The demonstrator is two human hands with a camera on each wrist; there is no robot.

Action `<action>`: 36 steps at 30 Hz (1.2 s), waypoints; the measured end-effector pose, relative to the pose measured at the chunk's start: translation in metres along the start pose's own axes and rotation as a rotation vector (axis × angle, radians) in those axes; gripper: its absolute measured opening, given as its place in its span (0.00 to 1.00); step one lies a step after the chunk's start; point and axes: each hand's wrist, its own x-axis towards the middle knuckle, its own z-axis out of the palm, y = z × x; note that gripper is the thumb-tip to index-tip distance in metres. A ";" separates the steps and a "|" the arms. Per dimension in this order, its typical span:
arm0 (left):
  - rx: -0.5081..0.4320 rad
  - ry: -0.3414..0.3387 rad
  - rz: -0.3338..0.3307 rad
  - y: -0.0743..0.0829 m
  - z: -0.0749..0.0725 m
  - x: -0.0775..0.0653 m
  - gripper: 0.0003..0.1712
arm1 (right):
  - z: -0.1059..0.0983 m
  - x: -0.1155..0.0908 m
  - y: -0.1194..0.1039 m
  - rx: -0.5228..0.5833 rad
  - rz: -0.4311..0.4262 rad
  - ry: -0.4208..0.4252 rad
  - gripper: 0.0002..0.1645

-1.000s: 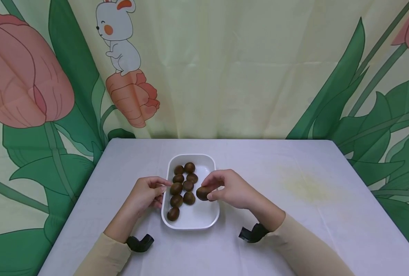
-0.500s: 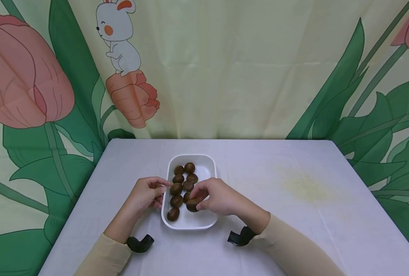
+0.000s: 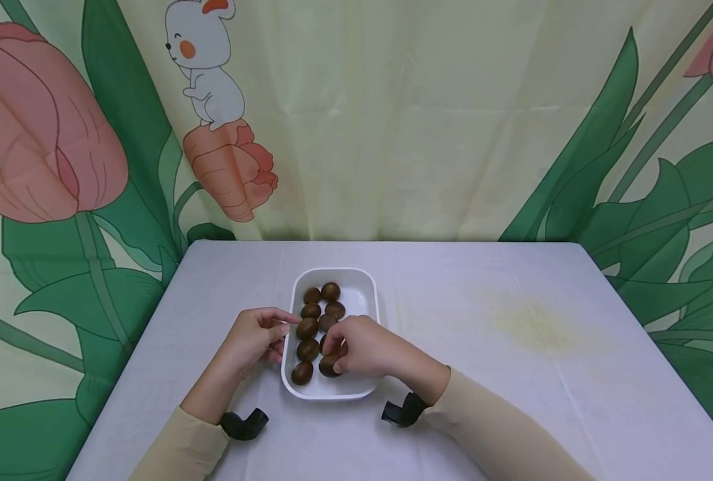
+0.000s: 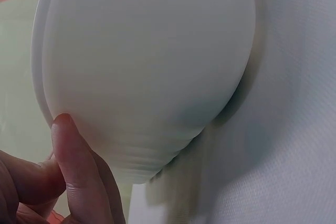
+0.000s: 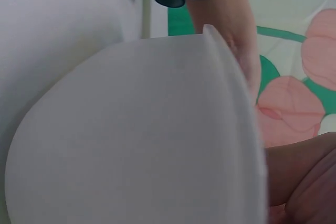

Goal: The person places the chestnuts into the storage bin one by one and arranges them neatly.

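Observation:
A white rounded tray (image 3: 365, 294) holds glossy brown chestnut-like balls (image 3: 330, 291) in two columns on its left side. With thumb and fingertips, my left hand (image 3: 254, 337) grips the tray's left rim, the index finger reaching over it beside one ball. The left wrist view shows fingers (image 4: 79, 166) against the tray's outer wall. Over the tray, my right hand (image 3: 365, 347) pinches one brown ball (image 3: 328, 366) between thumb and fingers, low in the right column. That hand partly covers another ball behind. The tray wall (image 5: 142, 140) blocks most of the right wrist view.
A white-clothed table (image 3: 483, 387) bears the tray, with a faint yellowish stain (image 3: 533, 324) to the right. Behind stands a curtain (image 3: 422, 133) printed with tulips, leaves and a rabbit. Black curved pieces (image 3: 244, 424) are at both wrists.
My right hand has moved left and toward the near side, carrying the brown ball from the tray's right part to the near end of the right column. My left hand stays put.

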 end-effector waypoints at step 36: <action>-0.008 -0.002 0.014 -0.001 -0.001 -0.002 0.14 | 0.017 0.005 -0.006 -0.108 0.070 0.067 0.12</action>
